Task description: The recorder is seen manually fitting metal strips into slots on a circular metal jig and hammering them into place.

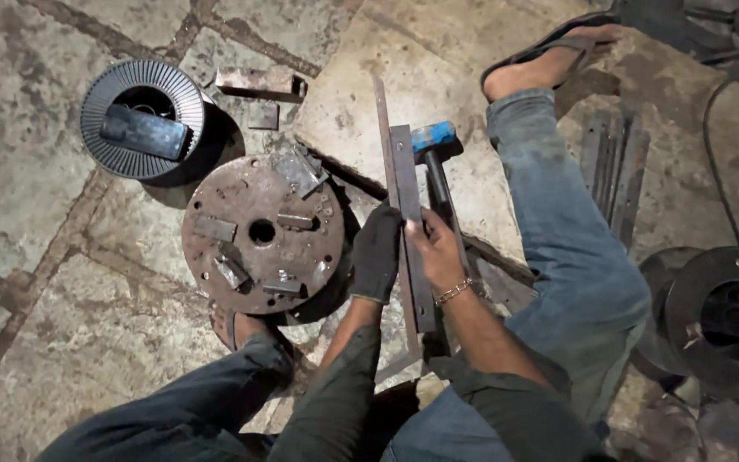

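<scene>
Both hands clamped on long flat grey steel bars [412,231]: gloved left hand [375,252], bare right hand [434,252]. Keep edges flush, fingers clear of blue-headed hammer [434,150].

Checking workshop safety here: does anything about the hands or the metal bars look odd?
One thing stands out: only the left hand wears a dark glove, while the right hand is bare as both grip the flat steel bars. A blue-headed hammer lies beneath the bars.
</scene>
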